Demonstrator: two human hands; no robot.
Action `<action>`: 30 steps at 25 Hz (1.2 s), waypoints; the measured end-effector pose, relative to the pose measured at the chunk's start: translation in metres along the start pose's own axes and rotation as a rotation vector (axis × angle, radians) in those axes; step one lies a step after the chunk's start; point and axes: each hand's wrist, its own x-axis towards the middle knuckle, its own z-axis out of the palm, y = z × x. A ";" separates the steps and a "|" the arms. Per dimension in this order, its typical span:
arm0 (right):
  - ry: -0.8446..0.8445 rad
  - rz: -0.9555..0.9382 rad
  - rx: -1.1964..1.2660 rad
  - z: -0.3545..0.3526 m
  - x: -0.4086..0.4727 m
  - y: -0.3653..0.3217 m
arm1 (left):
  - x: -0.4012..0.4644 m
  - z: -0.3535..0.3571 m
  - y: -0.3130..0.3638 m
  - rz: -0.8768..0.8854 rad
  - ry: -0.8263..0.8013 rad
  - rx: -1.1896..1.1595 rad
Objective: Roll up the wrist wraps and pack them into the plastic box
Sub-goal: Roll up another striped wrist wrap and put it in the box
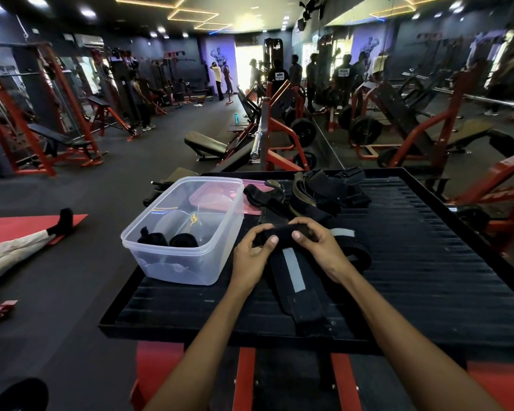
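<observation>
Gym machines are crowding the background while I'm working at the ribbed black counter [428, 262]. My left hand [251, 256] and right hand [316, 247] are both gripping the rolled end of a black wrist wrap [293, 271], mid-roll, its striped tail trailing toward me. Next I'm judging: finish rolling, then drop it into the plastic box [184, 262] just left, beside two rolled wraps [168, 240].

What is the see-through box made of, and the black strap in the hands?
The box looks like clear, glossy plastic: you see the rolls inside and lights shining on it. The strap seems soft woven fabric, matte black with a grey stripe; it bends and rolls easily.
</observation>
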 end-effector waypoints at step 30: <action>0.006 0.067 0.049 0.012 -0.010 -0.009 | -0.011 -0.002 0.003 -0.027 0.054 0.001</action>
